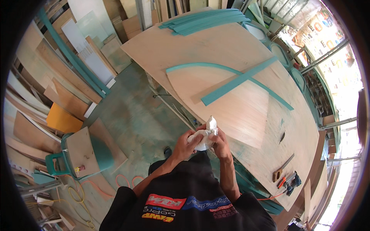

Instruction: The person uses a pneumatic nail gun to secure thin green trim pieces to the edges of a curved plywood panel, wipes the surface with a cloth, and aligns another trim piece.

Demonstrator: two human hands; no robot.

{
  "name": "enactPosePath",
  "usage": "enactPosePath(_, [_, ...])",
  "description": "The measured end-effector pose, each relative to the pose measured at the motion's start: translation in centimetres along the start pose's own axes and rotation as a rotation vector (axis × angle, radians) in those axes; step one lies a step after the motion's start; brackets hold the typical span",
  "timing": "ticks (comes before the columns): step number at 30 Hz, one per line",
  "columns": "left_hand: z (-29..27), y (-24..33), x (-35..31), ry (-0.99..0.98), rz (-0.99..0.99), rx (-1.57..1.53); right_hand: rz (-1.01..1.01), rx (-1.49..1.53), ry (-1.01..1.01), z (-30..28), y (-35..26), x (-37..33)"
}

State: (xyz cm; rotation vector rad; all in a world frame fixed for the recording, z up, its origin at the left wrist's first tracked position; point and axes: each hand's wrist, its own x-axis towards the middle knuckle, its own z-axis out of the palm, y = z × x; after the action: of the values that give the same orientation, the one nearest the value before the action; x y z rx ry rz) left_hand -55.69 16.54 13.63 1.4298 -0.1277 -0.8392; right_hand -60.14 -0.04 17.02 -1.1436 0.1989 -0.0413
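In front of my body, both hands hold a small white plastic bag (202, 142), bunched up, with its narrow twisted top (211, 124) pointing upward. My left hand (186, 144) is closed round the bag's fuller lower part. On the other side, the fingers of my right hand (220, 145) grip it near the gathered neck. What the bag contains cannot be seen. Just beyond my hands lies the big plywood-topped table (185, 92). On it are a curved teal strip (200, 65) and a straight teal strip (239, 81) crossing it.
A handsaw (283, 168), a dark blue power tool (293, 183) and a small dark saw blade (283, 137) lie on the table's right side. Teal strips (204, 21) are stacked at its far end. Left stands a board-topped green bin (79, 152); an orange hose (98, 184) crosses the floor.
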Motion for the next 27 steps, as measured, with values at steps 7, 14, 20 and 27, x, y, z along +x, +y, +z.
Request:
enactPosePath(7, [-3.0, -1.7, 1.5, 0.52, 0.548, 0.202, 0.217, 0.122, -0.04, 5.8, 2.9, 6.0])
enactPosePath(14, [-10.7, -1.3, 6.5, 0.46, 0.394, 0.55, 0.178, -0.045, -0.034, 6.4, 7.3, 16.9])
enactPosePath(20, [-21.8, -6.5, 7.2, 0.484, 0.106, 0.846, 0.159, -0.281, -0.035, 4.7, 12.7, 26.5])
enactPosePath(27, [-31.5, -10.5, 5.7, 0.645, -0.33, 0.869, 0.346, 0.186, -0.116, 3.2, 13.1, 30.9])
